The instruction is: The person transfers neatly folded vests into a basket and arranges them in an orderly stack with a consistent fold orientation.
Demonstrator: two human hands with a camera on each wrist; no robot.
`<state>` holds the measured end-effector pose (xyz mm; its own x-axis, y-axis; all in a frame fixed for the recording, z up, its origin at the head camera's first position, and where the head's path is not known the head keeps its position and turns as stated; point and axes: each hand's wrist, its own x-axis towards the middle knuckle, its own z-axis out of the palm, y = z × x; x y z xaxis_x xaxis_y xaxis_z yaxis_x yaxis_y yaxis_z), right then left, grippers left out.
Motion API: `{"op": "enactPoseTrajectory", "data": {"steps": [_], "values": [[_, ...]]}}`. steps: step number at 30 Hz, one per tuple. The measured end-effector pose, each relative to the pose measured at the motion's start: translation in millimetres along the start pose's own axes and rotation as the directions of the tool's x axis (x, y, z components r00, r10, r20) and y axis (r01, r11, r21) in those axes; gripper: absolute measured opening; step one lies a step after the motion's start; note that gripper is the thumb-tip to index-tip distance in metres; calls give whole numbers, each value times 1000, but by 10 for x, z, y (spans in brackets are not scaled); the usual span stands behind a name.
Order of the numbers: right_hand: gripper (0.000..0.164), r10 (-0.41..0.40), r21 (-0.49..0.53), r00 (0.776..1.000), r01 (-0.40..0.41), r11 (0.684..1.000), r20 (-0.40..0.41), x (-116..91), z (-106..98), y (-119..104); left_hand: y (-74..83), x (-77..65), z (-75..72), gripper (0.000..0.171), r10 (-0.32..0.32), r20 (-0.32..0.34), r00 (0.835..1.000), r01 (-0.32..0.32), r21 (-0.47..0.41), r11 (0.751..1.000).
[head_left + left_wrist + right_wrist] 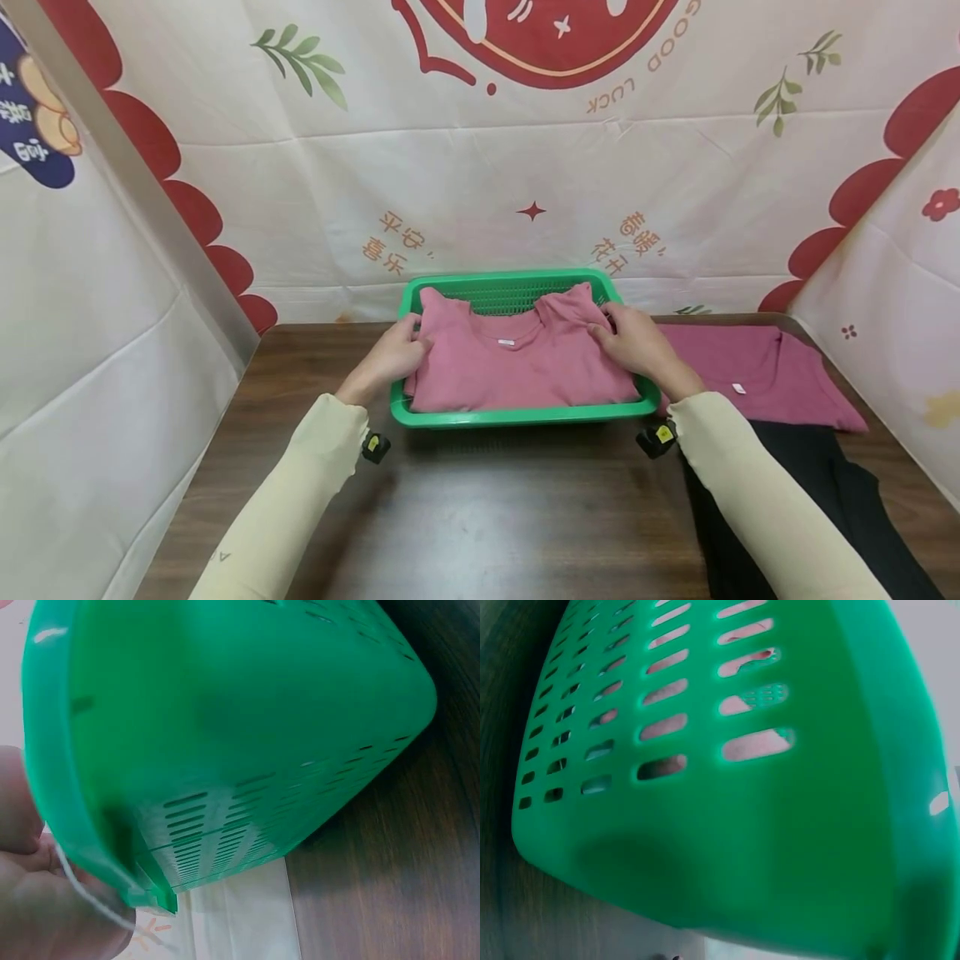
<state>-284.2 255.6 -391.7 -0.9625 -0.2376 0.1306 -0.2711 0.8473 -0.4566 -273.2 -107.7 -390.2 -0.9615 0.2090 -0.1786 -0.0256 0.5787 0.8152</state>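
A folded pink T-shirt (517, 362) lies in a green plastic basket (525, 417), its neckline and small white label facing up. At the shirt's left edge my left hand (393, 354) pinches the fabric, reaching over the basket's rim. My right hand (641, 340) pinches the shirt near its right shoulder, thumb on top of the cloth. The left wrist view has the basket's slotted outer wall (247, 735), with part of the left hand (52, 907) beside the rim. Only the basket's wall (795, 825) fills the right wrist view; the right hand is hidden there.
Right of the basket lie another folded pink shirt (750, 367) and black folded clothing (817, 500), partly under the right forearm. The brown wooden table (480, 517) ends at a printed white cloth backdrop (480, 200) just behind the basket.
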Motion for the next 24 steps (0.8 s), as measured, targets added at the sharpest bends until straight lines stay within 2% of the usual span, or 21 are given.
{"op": "enactPoseTrajectory", "data": {"steps": [6, 11, 16, 20, 24], "values": [[24, 18, -3, 1000, -18, 1000, 23, 7, -1, -12, 20, -12, -6, 37, -6, -2, 1000, 6, 23, 1000], [30, 42, 1, 998, -42, 999, 39, 7, 3, -9, 16, -28, 10, 39, 6, -49, 999, -2, 64, 998], [33, 34, -14, 999, -33, 999, 38, -7, 15, -9, 9, -30, 25, 44, 35, -79, 996, -25, 116, 993], [36, 18, -23, 999, -17, 1000, 33, -28, 20, -21, 36, -78, 49, 47, 93, -94, 991, -76, 169, 983], [39, 13, -32, 999, -12, 999, 32, -54, 18, -49, 98, -146, 92, 24, 165, -123, 978, -125, 285, 950]]}}
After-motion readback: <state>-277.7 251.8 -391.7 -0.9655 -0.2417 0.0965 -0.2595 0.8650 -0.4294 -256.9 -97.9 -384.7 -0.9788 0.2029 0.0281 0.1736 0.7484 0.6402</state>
